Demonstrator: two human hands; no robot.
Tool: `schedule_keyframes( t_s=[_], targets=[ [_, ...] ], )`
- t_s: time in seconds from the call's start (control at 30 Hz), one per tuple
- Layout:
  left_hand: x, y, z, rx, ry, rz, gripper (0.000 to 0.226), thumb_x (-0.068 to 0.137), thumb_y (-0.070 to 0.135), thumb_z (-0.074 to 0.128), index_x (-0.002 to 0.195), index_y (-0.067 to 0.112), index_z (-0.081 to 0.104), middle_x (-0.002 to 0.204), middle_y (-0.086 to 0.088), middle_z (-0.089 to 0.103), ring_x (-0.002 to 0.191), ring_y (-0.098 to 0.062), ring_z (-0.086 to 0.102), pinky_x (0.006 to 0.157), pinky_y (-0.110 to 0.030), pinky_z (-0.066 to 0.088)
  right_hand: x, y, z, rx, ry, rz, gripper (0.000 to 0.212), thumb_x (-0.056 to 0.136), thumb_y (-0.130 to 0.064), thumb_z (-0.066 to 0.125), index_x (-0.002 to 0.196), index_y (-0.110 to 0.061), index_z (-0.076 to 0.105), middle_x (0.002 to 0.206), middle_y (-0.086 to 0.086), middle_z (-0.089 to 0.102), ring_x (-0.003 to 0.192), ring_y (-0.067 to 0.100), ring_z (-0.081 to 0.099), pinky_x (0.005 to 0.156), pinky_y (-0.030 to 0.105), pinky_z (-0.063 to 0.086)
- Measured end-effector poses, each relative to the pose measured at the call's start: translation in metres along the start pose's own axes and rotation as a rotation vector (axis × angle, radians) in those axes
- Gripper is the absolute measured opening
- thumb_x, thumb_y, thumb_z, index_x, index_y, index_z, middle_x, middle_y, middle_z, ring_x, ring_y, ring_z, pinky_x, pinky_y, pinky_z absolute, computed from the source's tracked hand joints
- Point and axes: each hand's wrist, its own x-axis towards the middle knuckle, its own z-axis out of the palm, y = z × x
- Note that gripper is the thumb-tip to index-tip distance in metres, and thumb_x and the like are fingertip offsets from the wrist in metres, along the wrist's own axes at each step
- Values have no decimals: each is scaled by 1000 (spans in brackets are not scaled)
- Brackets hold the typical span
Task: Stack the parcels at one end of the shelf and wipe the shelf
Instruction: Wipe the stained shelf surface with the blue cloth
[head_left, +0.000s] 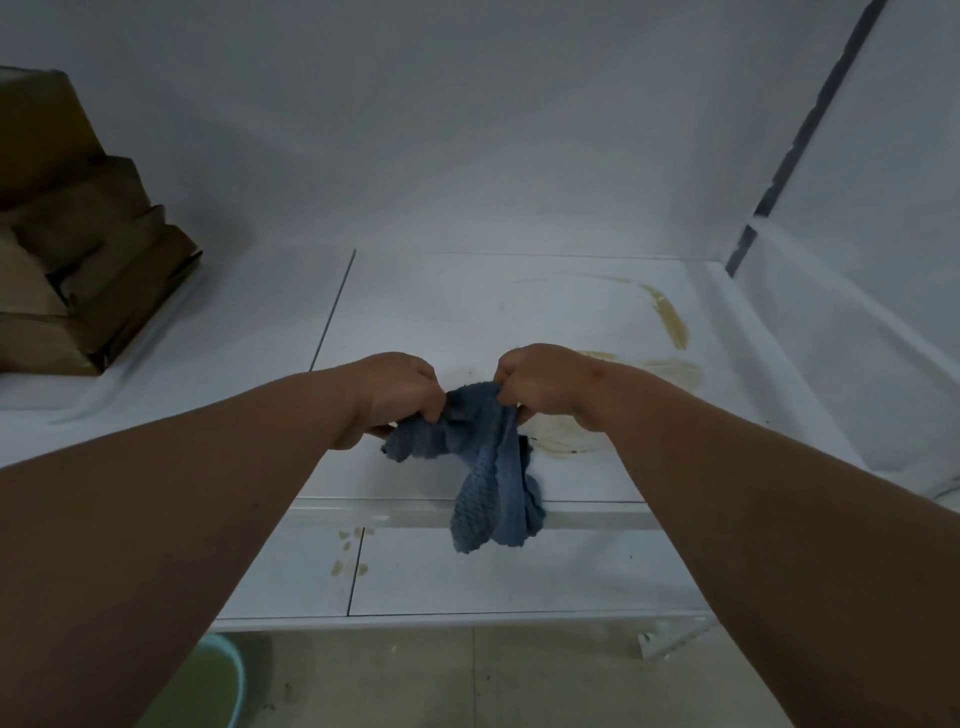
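A blue cloth (488, 467) hangs bunched between my two hands above the front of the white shelf (467, 312). My left hand (400, 389) grips its left end and my right hand (540, 382) grips its top right edge. The cloth's lower part dangles past the shelf's front edge. Brown paper parcels (78, 249) lie stacked at the shelf's far left end. Yellowish stains (670, 317) mark the shelf surface to the right of my hands.
A lower shelf (493, 577) below carries a few small yellow spots (348, 556). A light blue basin (218, 675) with greenish water stands on the floor at the bottom left. A white wall closes the back, and a side panel the right.
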Motion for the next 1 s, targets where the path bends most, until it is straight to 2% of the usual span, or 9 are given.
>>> schedule_keyframes(
  t_s=[0.13, 0.2, 0.27, 0.43, 0.5, 0.6, 0.73, 0.83, 1.0],
  targets=[
    [1, 5, 2, 53, -59, 14, 22, 82, 14, 71, 99, 18, 59, 96, -4, 63, 82, -15, 59, 65, -23, 49, -2, -9, -3, 132, 24, -45, 24, 94, 0, 44, 113, 3, 59, 112, 21, 58, 94, 31, 57, 86, 45, 52],
    [1, 6, 3, 62, -51, 42, 27, 81, 14, 73, 105, 17, 60, 102, -8, 66, 89, -19, 64, 68, -26, 55, -3, -14, -6, 252, 51, -70, 17, 93, -5, 47, 104, -8, 59, 113, 17, 60, 97, 28, 57, 82, 43, 53],
    [0, 10, 1, 68, 20, 76, 15, 87, 16, 66, 101, 15, 63, 99, -9, 68, 89, -22, 65, 72, -32, 56, -4, -16, -11, 350, 53, -94, 10, 92, -13, 55, 100, -12, 60, 108, 11, 60, 98, 24, 57, 78, 36, 50],
    [-5, 23, -14, -132, 177, 65, 11, 92, 12, 54, 93, 13, 65, 93, -11, 69, 86, -24, 66, 63, -31, 55, -8, -8, -22, 66, -34, 0, 46, 87, -23, 68, 130, -10, 54, 126, 8, 55, 116, 26, 54, 92, 34, 49],
    [-8, 29, -17, -136, 225, 48, 14, 94, 7, 48, 95, 10, 61, 94, -14, 67, 84, -27, 65, 64, -35, 58, -6, -2, -22, 24, -42, 64, 38, 95, -24, 57, 128, -5, 57, 118, 11, 60, 104, 26, 60, 84, 31, 50],
    [-10, 33, -20, -190, 273, -5, 20, 96, 2, 39, 99, 6, 59, 92, -19, 66, 76, -29, 66, 63, -38, 59, -3, 0, -23, 327, -28, 191, 33, 99, -26, 46, 116, -2, 62, 90, 11, 64, 72, 23, 64, 75, 37, 56],
    [-15, 49, -24, -459, 211, -32, 16, 95, 2, 44, 96, 2, 60, 90, -18, 67, 71, -28, 67, 57, -36, 61, -1, -14, -30, 536, 9, 74, 29, 92, -14, 53, 118, -11, 63, 105, 7, 68, 94, 21, 66, 88, 38, 51],
    [-19, 63, -29, -511, 149, 71, 15, 90, 2, 50, 95, 3, 64, 93, -15, 69, 75, -27, 69, 71, -38, 62, -3, -23, -32, 574, -54, -36, 42, 84, -9, 64, 123, -19, 56, 122, 4, 62, 113, 21, 57, 99, 41, 45],
    [-24, 68, -36, -517, 184, 140, 19, 92, 16, 50, 101, 10, 66, 97, -10, 70, 85, -22, 68, 70, -36, 59, 1, -31, -37, 647, 122, -96, 25, 92, -19, 63, 116, -12, 59, 111, 11, 67, 104, 28, 65, 91, 47, 55]
  ],
)
